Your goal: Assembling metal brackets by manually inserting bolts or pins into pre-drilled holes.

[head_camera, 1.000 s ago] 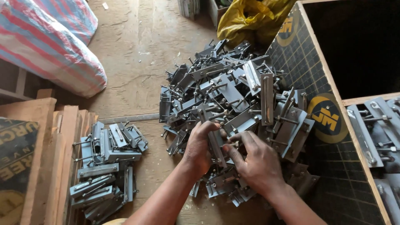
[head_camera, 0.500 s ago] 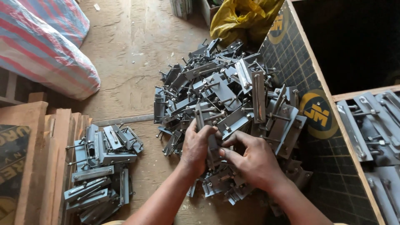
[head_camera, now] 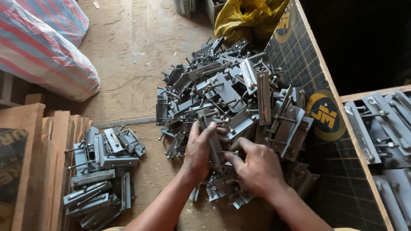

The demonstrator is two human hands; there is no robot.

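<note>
While in pile (head_camera: pixel 231 102), bracket (head_camera: pixel 212 143) between both grips.

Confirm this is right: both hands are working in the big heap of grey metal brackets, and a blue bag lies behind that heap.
Not quite: the bag is yellow, as the head view shows. Both hands, left and right, do work in the big heap.

The heaped metal brackets (head_camera: pixel 231 98) are dull grey, as is the smaller stack (head_camera: pixel 102 171) at lower left. A red, blue and white striped sack (head_camera: pixel 43 51) fills the upper left; a yellow bag (head_camera: pixel 244 17) sits top centre. The black gridded board (head_camera: pixel 317 85) carries yellow round emblems.
</note>
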